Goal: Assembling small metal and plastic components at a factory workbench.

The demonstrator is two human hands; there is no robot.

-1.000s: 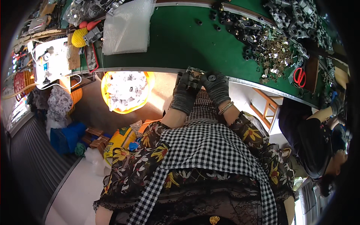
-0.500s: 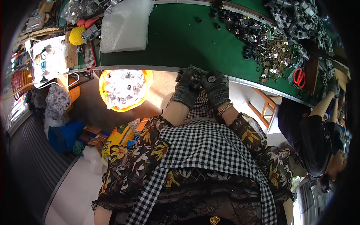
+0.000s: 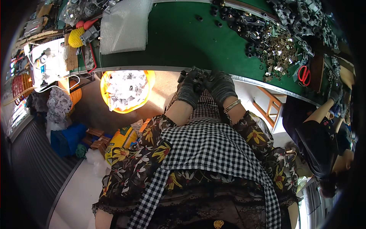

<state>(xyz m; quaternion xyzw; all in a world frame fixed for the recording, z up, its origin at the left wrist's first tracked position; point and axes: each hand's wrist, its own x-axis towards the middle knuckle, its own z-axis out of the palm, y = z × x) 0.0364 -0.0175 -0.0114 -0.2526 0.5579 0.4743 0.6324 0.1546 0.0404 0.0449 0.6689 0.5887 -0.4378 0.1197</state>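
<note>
A small dark metal part [image 3: 196, 73] is held up at the near edge of the desk, in front of the person's body. The left hand [image 3: 188, 89], gloved in dark grey, is curled around it. The right hand [image 3: 220, 87], gloved likewise, is bent in against its right side; the fingertips are hidden, and what they pinch cannot be told.

The desk [image 3: 179, 34] has a green top with a pale metal edge strip. A bubble-wrap sheet [image 3: 125, 28] lies on its left part. On the right lie black parts [image 3: 249, 29], a heap of brass-coloured pieces [image 3: 279, 55], red-handled scissors [image 3: 304, 75] and piled grey castings [image 3: 305, 14].

Below the desk edge, left, stands an orange tub [image 3: 152, 83] of clear-wrapped items, brightly lit. A blue bag [image 3: 65, 139] sits farther left, near a grey corrugated panel [image 3: 36, 156]. To the right are a wooden-framed stool [image 3: 271, 105] and a co-worker [image 3: 314, 141] in dark clothing.
</note>
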